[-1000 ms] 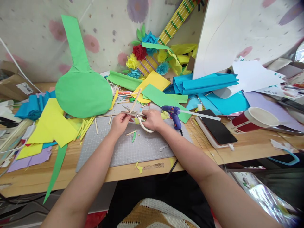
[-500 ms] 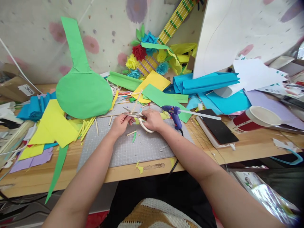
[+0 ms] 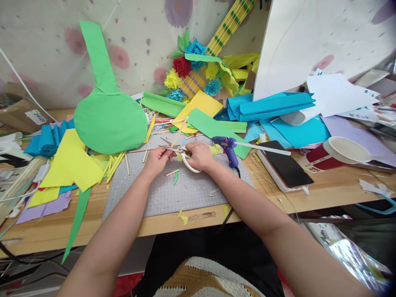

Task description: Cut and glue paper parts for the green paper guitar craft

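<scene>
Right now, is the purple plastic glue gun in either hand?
No, the glue gun lies untouched; the right hand holds white-handled metal scissors, the left hand a wooden stick.

Seems to be craft workshop or home hobby corner; cannot tell exactly which. Shown by wood table (image 3: 95, 206) w/ cutting mat (image 3: 192, 194), glue gun (image 3: 224, 142), scissors (image 3: 185, 160) & small scraps (image 3: 185, 220), plus lots of col. paper (image 3: 275, 106) in sheets, rolls, strips. Also to see at back: paper flowers (image 3: 182, 66), incl. red & blue, and yellow guitar (image 3: 227, 29) against flower-print backdrop (image 3: 139, 24).
</scene>
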### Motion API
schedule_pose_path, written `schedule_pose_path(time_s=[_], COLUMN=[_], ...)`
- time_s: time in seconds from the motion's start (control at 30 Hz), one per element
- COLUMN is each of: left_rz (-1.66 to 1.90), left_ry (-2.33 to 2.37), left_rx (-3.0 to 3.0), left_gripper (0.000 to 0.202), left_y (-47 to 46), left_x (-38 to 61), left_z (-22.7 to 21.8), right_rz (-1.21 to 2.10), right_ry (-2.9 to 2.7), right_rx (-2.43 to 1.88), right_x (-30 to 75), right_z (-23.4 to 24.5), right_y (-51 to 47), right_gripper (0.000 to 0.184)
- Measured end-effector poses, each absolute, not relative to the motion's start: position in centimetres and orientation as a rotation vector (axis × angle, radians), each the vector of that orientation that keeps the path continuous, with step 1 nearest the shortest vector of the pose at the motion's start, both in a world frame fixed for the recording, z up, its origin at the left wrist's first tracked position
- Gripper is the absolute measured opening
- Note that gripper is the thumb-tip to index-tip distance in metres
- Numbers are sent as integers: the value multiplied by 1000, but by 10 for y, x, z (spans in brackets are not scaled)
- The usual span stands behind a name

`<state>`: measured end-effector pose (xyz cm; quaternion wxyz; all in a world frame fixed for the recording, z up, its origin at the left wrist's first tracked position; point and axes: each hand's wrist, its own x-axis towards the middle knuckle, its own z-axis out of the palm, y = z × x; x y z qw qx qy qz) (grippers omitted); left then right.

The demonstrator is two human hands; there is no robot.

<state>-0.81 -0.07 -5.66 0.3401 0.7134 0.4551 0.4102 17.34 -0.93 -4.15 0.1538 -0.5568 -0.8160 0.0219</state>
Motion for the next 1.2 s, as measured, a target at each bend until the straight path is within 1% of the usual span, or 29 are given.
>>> schedule_pose_path(time_s=[0.27, 0.5, 0.63, 0.87, 1.0, 1.2], left_rz=[1058, 977, 988, 979, 999, 1184], left_ry=[1140, 960, 927, 931, 937, 971], left_rx=[1803, 1822, 1778, 1685, 1653, 1520], left_gripper=[23, 28, 27, 23, 24, 23], left_y=[-2, -4, -3, -2, -1, -3], left_x=[-11, -12, -12, -10, -8, 4], left_z=[-52, -45, -45, -45, -48, -53], right_rz=[43, 16, 21, 52, 63, 120], right_ry=[-2342, -2342, -2337, -2349, -2351, -2379], right_rx=[-1619, -1394, -1399, -1490, -1530, -1461], right_x=[173, 179, 180, 178, 178, 178], right_z=[-43, -46, -49, -45, -42, -38], right_y=[-10, -5, -3, -4, -6, -8], right_gripper=[22, 18, 16, 18, 19, 26])
